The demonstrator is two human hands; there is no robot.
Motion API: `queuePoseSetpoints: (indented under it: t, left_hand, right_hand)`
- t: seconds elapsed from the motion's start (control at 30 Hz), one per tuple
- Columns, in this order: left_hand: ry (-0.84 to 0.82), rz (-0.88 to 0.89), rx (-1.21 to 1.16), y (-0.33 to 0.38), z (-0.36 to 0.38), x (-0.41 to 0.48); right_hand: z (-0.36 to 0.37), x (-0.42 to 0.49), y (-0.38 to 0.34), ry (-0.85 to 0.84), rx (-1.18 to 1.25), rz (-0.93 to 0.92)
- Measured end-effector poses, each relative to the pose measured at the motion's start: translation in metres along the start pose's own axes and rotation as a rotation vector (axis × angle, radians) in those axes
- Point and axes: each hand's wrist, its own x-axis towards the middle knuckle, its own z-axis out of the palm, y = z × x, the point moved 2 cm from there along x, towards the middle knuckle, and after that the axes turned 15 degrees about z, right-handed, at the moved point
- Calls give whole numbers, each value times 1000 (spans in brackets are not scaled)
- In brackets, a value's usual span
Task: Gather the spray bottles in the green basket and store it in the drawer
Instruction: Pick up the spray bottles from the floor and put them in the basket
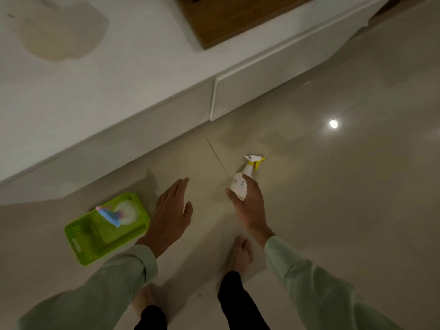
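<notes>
A green basket [78, 244] sits on the floor [333, 210]. A bottle with a blue top [119, 214] lies inside it. The left hand [170, 217] is flat and holds nothing. The right hand [251, 206] wraps around a white bottle with a yellow top [245, 175]. White drawers [273, 84] stand behind, closed.

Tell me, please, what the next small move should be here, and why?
Probably carry the white spray bottle left and set it in the green basket. The right hand appears to wrap it already, the basket holds only one blue-triggered bottle, and the left hand hovers open beside the basket.
</notes>
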Motion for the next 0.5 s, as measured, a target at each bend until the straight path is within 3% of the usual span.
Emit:
queuePoseSetpoints:
  t: [0.2, 0.5]
  left_hand:
    - [-108, 53, -3, 29, 60, 84]
    - [-185, 63, 44, -21, 153, 177]
  right_hand:
    - [-37, 85, 29, -26, 23, 195]
    - [32, 208, 63, -17, -115, 466]
